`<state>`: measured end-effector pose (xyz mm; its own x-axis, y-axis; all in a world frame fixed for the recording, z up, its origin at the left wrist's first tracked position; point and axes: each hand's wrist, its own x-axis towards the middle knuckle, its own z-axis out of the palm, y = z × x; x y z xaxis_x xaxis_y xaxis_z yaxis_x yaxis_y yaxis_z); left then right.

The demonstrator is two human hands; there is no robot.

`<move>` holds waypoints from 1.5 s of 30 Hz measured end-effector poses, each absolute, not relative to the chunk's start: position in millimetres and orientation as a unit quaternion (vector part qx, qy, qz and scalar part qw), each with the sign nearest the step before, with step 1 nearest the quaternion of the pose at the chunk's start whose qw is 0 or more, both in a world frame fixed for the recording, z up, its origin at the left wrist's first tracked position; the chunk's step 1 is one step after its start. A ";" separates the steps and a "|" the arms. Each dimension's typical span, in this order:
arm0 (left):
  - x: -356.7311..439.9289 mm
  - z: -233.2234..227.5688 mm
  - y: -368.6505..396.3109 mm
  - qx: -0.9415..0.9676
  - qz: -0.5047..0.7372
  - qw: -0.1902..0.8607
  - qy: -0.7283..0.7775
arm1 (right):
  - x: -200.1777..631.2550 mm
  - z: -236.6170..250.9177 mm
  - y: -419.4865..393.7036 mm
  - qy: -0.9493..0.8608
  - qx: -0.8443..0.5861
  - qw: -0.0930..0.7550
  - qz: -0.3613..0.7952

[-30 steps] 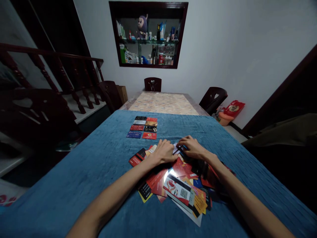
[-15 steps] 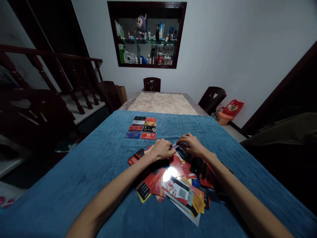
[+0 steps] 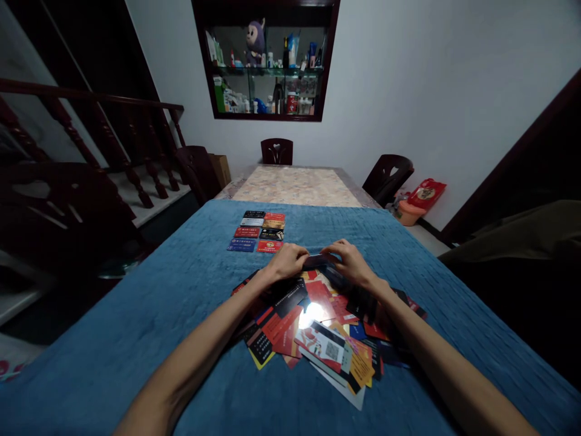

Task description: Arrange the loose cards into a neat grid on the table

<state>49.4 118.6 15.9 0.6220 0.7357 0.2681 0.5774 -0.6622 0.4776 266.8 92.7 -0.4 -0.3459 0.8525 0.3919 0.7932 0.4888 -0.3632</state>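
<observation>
Gripping one dark card (image 3: 319, 261) between both hands, left hand (image 3: 287, 261), right hand (image 3: 348, 262), forearms stretched over card pile (image 3: 318, 327)

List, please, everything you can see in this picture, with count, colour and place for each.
loose cards: a heap, too many to count, mostly red, black, orange and white, on the cloth in front of the person
laid-out cards: about eight, red, blue and dark, in a tidy two-column grid farther back on the left
dark card: one, held between both hands above the far edge of the heap
blue cloth: one, covering the near part of the table
chairs: at least three, dark wood, around the far end of the table
wall shelf: one, dark frame, with bottles and a purple plush toy
red bag: one, on the floor at right
left hand: gripping the dark card
right hand: gripping the dark card
</observation>
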 end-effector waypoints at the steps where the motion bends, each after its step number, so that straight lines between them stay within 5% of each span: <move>1: 48.5 16.6 119.0 0.882 0.230 0.180 0.369 | 266.7 -1.7 93.2 -0.817 -0.502 0.278 0.059; 9: 45.6 15.5 123.0 0.885 0.235 0.159 0.368 | 266.4 -14.2 97.9 -0.809 -0.477 0.339 0.043; 23: 44.2 14.1 124.2 0.906 0.194 0.062 0.371 | 258.3 -15.8 91.0 -0.825 -0.510 0.235 -0.060; 45: 43.4 12.7 125.3 0.886 0.243 0.076 0.388 | 253.5 -17.2 87.0 -0.823 -0.499 0.219 -0.161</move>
